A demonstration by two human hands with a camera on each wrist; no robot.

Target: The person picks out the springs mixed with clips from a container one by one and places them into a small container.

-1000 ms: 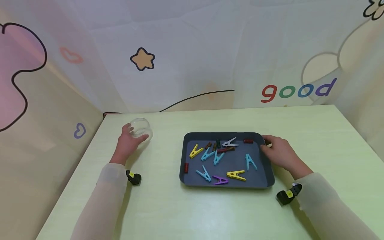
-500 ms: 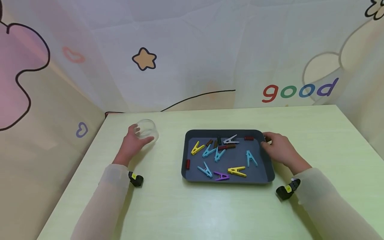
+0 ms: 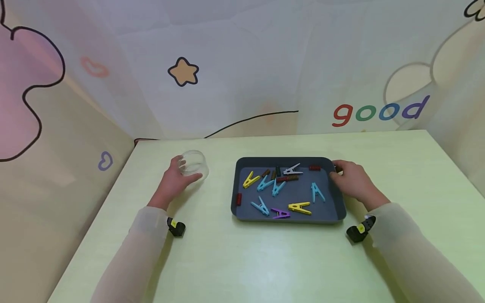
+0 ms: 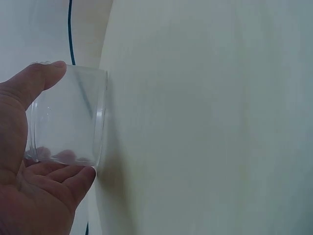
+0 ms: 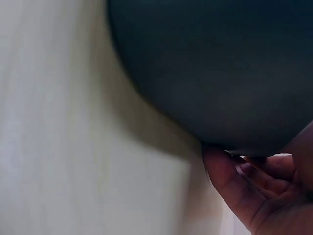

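In the head view, my left hand [image 3: 174,182] grips a clear plastic cup [image 3: 194,163] at the left, thumb on one side and fingers on the other. The left wrist view shows the cup [image 4: 66,115] see-through, its end near the table surface. My right hand [image 3: 353,182] holds the right edge of a dark grey tray [image 3: 326,210], fingers partly hidden behind it. Inside the tray lie light blue clothespins [image 3: 316,192], yellow clothespins [image 3: 299,208], a purple clothespin [image 3: 280,213], a pale grey clothespin [image 3: 292,169] and several small coil springs [image 3: 314,168].
The pale table [image 3: 235,261] runs back to a patterned cloth backdrop [image 3: 242,75]. Cloth also stands along the left and right sides. A small black camera is strapped to each wrist, the left camera [image 3: 176,228] and the right camera [image 3: 358,234].
My left hand has moved right with the cup, a little nearer to the tray. The tray has slid slightly away toward the back with my right hand on its edge.
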